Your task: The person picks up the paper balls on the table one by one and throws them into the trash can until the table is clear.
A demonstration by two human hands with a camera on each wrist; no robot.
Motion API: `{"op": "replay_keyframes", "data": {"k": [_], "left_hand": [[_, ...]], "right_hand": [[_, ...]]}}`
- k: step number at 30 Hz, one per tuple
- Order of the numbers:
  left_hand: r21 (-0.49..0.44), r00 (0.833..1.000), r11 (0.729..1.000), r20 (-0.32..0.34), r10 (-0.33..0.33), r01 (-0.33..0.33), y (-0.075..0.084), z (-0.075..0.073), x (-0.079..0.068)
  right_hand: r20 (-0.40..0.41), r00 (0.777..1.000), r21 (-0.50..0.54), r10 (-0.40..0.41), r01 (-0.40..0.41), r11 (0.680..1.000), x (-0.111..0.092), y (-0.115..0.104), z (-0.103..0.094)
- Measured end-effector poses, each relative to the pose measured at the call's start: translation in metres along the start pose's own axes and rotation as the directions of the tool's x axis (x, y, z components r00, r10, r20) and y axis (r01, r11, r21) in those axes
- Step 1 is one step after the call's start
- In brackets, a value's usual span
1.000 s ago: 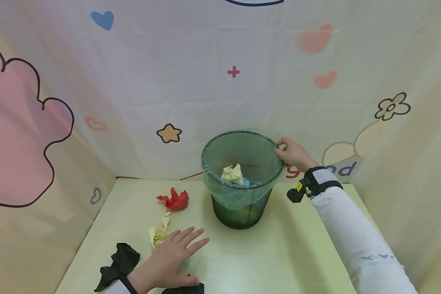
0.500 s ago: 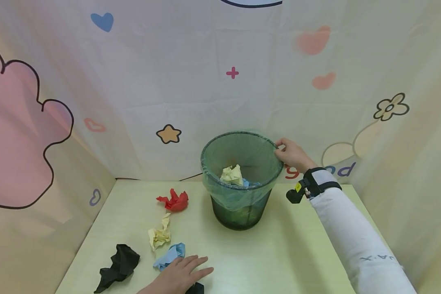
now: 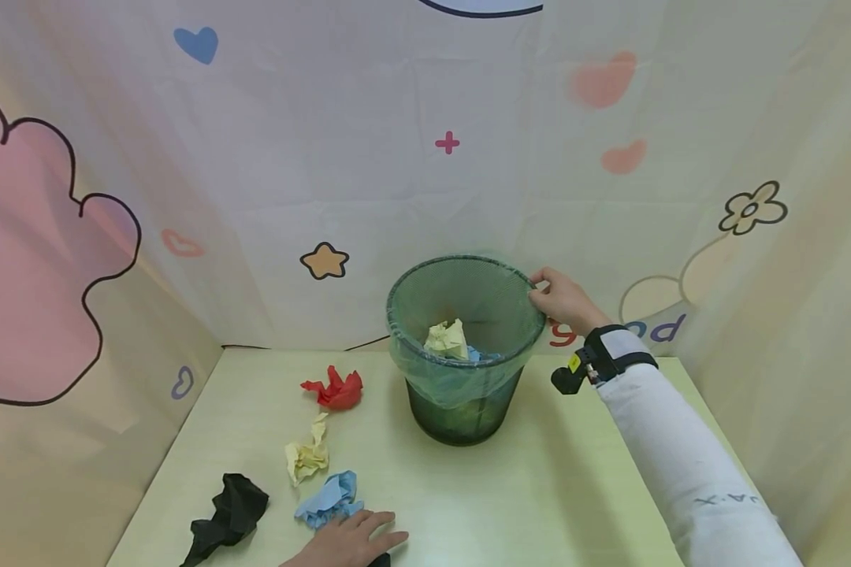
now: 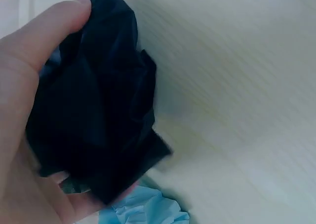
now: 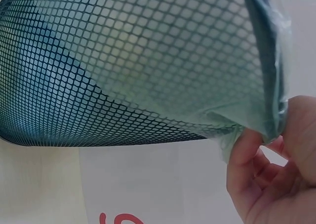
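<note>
In the left wrist view a crumpled black paper (image 4: 98,95) lies in the curl of my left hand (image 4: 29,105), thumb on one side and fingers on the other. The head view shows that left hand (image 3: 351,539) low at the front, beside a crumpled blue paper (image 3: 329,499). My right hand (image 3: 567,299) pinches the rim of a dark mesh wastebasket (image 3: 461,421) lined with a thin green bag (image 3: 440,384). Close up, the right thumb and fingers (image 5: 244,150) grip the bag's edge at the rim. A crumpled yellow paper (image 3: 447,339) and some blue paper are inside the basket.
On the pale table (image 3: 525,504), left of the basket, lie a crumpled red paper (image 3: 336,389), a crumpled yellow paper (image 3: 308,457) and another black paper (image 3: 230,512). A printed curtain (image 3: 369,173) hangs behind and along both sides.
My left hand has moved down toward the front edge, uncovering the blue paper and closing on the black one. The right hand stays at the basket's rim.
</note>
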State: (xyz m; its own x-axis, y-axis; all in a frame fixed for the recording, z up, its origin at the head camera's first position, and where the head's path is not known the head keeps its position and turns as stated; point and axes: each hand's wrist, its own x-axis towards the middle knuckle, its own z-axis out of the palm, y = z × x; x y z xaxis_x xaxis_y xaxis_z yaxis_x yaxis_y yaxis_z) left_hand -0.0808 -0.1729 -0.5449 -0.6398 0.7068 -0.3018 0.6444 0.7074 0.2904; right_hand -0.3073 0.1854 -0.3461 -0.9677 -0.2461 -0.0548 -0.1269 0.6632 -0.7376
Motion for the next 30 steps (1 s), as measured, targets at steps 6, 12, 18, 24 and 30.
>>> {"op": "replay_keyframes", "data": {"k": [6,12,18,24,30], "left_hand": [[-0.035,1.0,0.999,0.016,-0.027,0.028,0.0003,0.0077,0.002],[0.023,1.0,1.0,0.02,-0.002,0.002,-0.0025,0.0079,0.0051],[0.051,0.998,0.999,0.069,0.001,-0.004,0.0007,0.006,0.006],[0.044,0.997,0.999,0.083,-0.007,0.003,0.0015,0.0072,0.0073],[0.038,0.997,0.999,0.077,0.029,-0.032,0.0024,0.0016,0.0075]], "right_hand": [[-0.004,1.0,0.002,-0.001,0.001,1.0,-0.0006,0.0,0.0003],[-0.006,1.0,0.003,-0.006,0.006,1.0,-0.0005,0.0004,0.0009],[-0.008,1.0,0.002,0.0,0.0,1.0,-0.0006,0.0014,0.0001],[-0.009,1.0,0.003,0.005,-0.005,1.0,-0.0003,0.002,0.0],[-0.006,1.0,0.015,0.002,-0.002,1.0,-0.0001,0.001,0.0004]]}}
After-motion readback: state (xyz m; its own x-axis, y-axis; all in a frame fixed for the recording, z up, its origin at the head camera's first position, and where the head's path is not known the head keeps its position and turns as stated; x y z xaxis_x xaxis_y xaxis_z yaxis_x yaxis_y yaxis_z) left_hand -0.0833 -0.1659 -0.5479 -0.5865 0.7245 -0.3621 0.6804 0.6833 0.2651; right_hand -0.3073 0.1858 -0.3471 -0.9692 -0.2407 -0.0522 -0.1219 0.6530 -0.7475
